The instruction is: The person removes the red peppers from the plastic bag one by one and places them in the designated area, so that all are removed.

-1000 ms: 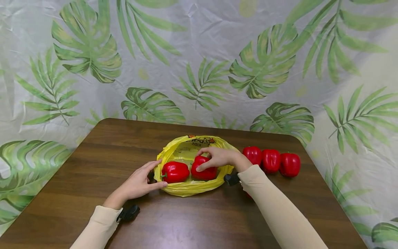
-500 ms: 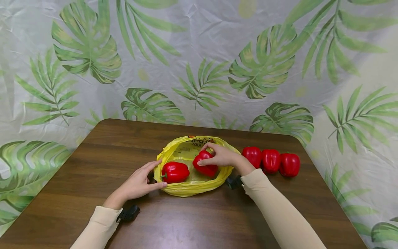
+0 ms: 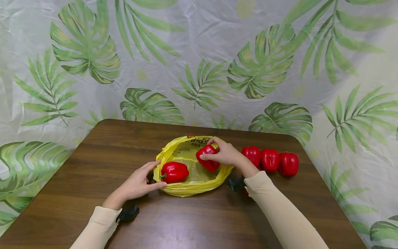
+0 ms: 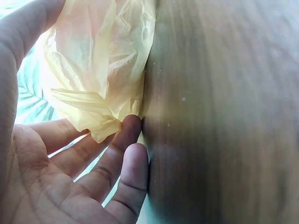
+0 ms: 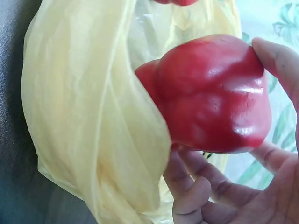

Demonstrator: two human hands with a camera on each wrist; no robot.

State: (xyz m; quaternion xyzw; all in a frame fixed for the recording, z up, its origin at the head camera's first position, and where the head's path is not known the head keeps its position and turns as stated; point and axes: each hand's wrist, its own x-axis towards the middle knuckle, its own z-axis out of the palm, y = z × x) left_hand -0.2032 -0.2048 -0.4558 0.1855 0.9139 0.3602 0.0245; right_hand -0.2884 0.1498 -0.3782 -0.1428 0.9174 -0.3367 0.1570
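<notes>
A yellow plastic bag point(image 3: 186, 189) stands with its mouth spread wide in the middle of the table. Inside it, near its left wall, lies one red bell pepper point(image 3: 174, 172) with a green stem. My right hand point(image 3: 228, 155) grips a second red bell pepper point(image 5: 215, 95) between thumb and fingers at the bag's right side. In the right wrist view, that pepper is partly behind the bag's wall. My left hand point(image 3: 136, 183) touches the bag's left rim with thumb and fingers extended. In the left wrist view, the fingertips point(image 4: 131, 126) lie against the crumpled plastic.
On the brown wooden table point(image 3: 102, 155), a row of red bell peppers point(image 3: 269, 160) sits right of the bag, behind the right forearm. Another red thing shows barely under the right wrist. A leaf-patterned sheet point(image 3: 199, 62) hangs behind the table.
My right hand has lifted the gripped pepper up from the bag's bottom and moved it slightly right and back, tilting it. The left hand and the bag have stayed nearly still.
</notes>
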